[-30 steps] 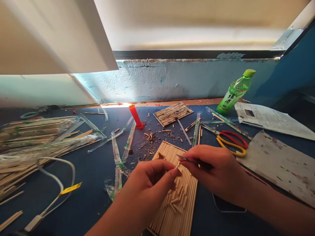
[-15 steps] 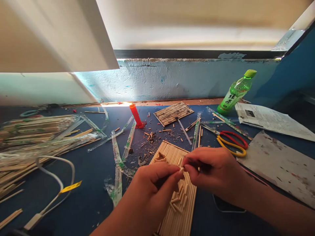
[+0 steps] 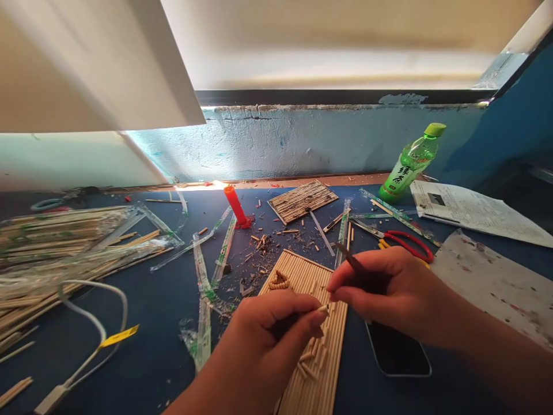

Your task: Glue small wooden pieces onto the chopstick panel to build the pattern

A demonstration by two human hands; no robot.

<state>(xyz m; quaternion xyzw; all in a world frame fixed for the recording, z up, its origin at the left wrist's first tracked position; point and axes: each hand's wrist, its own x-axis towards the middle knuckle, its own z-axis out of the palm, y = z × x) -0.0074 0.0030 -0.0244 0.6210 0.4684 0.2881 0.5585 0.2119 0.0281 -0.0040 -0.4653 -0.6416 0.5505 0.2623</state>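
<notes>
My left hand (image 3: 276, 331) pinches a short wooden stick piece (image 3: 322, 309) between thumb and forefinger, its end pointing right. Just beside it, my right hand (image 3: 393, 288) is closed round a dark, thin, blade-like tool (image 3: 355, 262); its kind is hard to make out. Both hands hover over a mat-like panel of wooden sticks (image 3: 332, 363) laid side by side. On that panel lie several short stick pieces (image 3: 307, 370) and a small ring-shaped stack of sticks (image 3: 279, 280).
A red candle (image 3: 235, 206) stands near the wall. Scissors (image 3: 406, 242), a green bottle (image 3: 412, 164), a smaller stick panel (image 3: 302, 202) and a phone (image 3: 400, 350) lie or stand around. Bundled sticks (image 3: 56, 236) and a white cable (image 3: 93, 323) occupy the left.
My right hand has turned and drawn slightly away from the stick piece, so the dark tool now shows above its fingers. More of the phone is visible. My left hand keeps its pinch.
</notes>
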